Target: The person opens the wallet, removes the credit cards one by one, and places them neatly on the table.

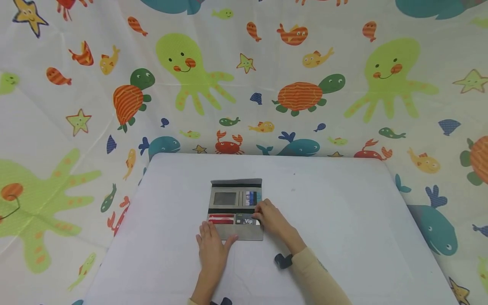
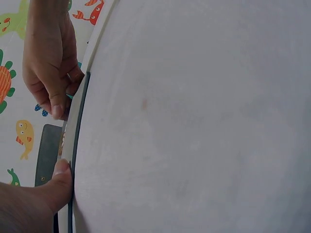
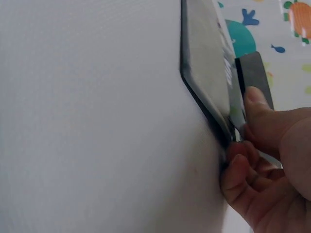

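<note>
A grey wallet lies unfolded on the white table, its inside facing up. In its lower row sit a red-and-white card and a dark grey card marked "Vip". My left hand rests on the wallet's lower left part, fingers fairly straight, with the thumb pressing near the front edge. At the wallet's right side, my right hand pinches the right end of the Vip card, thumb above and other fingers curled by the wallet's edge. Its fingertips partly hide that card end.
Blue-and-white cards sit in the upper right pocket, beside a clear window. The white table extends around the wallet. Behind it hangs a cloth printed with sea animals. Dark wrist devices are worn on both arms.
</note>
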A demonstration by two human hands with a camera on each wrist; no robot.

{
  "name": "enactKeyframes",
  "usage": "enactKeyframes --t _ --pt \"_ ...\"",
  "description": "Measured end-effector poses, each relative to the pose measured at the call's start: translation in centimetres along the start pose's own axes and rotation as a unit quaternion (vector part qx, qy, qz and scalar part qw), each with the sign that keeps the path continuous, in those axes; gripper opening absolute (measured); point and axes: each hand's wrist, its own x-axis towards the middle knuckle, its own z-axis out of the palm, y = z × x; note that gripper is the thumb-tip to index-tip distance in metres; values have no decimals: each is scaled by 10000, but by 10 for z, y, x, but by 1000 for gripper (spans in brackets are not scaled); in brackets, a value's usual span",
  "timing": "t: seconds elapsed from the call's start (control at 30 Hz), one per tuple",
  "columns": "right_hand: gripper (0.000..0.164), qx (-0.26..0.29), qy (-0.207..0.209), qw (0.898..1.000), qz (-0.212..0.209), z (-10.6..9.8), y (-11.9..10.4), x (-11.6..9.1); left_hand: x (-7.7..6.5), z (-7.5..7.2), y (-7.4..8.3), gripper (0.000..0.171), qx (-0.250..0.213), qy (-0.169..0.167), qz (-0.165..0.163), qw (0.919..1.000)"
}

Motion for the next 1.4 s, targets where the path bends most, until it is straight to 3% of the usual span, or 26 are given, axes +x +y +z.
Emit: enactKeyframes --t 0.23,0.67,1.07,1.4 --pt "31 126 -90 9998 157 -4 3 -7 0 -1 -1 105 15 -34 -69 10000" --pt "26 269 159 9992 235 0 3 -4 2 -1 -1 104 -6 71 4 10000" --pt "25 967 517 9940 32 -3 8 -3 1 -1 0 106 7 -83 -94 9999" --pt "25 1788 719 9791 651 -10 19 -4 -1 2 -1 105 31 -30 -68 10000"
